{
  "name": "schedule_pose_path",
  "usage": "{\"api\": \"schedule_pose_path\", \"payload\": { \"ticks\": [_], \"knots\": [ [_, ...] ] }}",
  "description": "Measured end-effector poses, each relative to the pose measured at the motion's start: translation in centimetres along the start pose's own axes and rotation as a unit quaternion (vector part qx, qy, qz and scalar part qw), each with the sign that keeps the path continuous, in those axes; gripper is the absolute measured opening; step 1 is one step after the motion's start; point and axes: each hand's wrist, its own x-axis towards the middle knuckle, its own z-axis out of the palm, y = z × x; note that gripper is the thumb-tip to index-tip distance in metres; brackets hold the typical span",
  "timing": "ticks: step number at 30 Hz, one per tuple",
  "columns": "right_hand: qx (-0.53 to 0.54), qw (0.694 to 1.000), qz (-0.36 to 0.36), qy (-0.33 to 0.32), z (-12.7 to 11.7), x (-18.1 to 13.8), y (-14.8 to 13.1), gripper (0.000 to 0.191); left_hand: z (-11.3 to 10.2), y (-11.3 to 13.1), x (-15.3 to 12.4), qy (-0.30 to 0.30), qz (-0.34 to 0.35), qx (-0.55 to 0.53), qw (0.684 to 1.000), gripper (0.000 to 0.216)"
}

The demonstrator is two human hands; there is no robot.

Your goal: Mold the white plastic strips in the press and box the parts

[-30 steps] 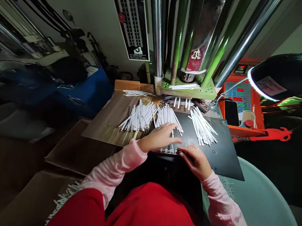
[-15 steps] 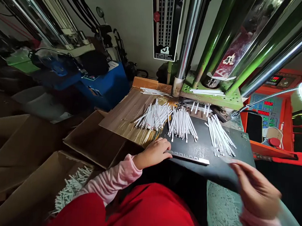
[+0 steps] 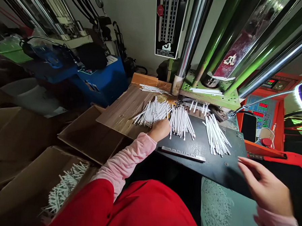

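Head: right hand by tabletop edge

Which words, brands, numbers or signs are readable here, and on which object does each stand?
"J" on the black scale panel; its numbers and bottom lines are too small.
Control box: red and green digits, too blurred to quote surely.
Dark red strip: white mark, unreadable.

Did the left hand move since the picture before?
Yes. The left hand went from the metal bar to the white sticks, farther back, nearer the fixed green machine base.
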Motion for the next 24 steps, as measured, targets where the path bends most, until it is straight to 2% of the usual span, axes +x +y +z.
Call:
{"api": "schedule_pose_path", "payload": {
  "ticks": [3,5,8,10,12,14,17,20,22,24],
  "knots": [
    [0.064,0.996,0.014,-0.063,5.4,4.1,-3.6,0.051,0.0,-0.2,0.3,0.002,0.001,-0.02,1.0,0.017],
    [0.083,0.99,0.009,-0.115,8.4,6.3,-5.4,0.052,-0.2,-0.6,0.1,0.009,0.001,-0.038,0.999,0.015],
    [0.034,0.985,-0.008,-0.167,11.4,8.5,-7.1,0.039,-0.6,-1.4,-0.8,0.008,0.009,-0.083,0.996,0.014],
    [-0.013,0.984,-0.01,-0.179,12.3,9.3,-7.8,0.028,-0.5,-1.8,-1.7,-0.041,0.028,-0.199,0.979,0.012],
    [-0.039,0.982,-0.004,-0.183,12.4,9.7,-8.3,0.021,-0.1,-1.9,-2.8,-0.109,0.045,-0.339,0.934,0.01],
    [-0.067,0.979,-0.005,-0.194,11.7,9.7,-8.5,0.017,0.7,-1.8,-3.9,-0.139,0.054,-0.416,0.897,0.011],
    [-0.125,0.97,-0.04,-0.206,9.6,8.9,-8.2,0.016,2.3,-1.4,-5.5,-0.079,0.096,-0.412,0.903,0.01],
    [-0.149,0.977,-0.05,-0.147,7.1,7.0,-7.0,0.018,3.8,-1.1,-6.5,0.013,0.155,-0.351,0.923,0.008],
    [-0.12,0.988,-0.031,-0.095,5.7,5.4,-6.3,0.018,4.7,-0.9,-6.8,0.048,0.172,-0.328,0.928,0.007],
    [-0.041,0.996,-0.02,-0.08,4.9,3.8,-6.0,0.021,5.5,-0.9,-6.9,0.066,0.177,-0.324,0.927,0.008]
  ]
}}
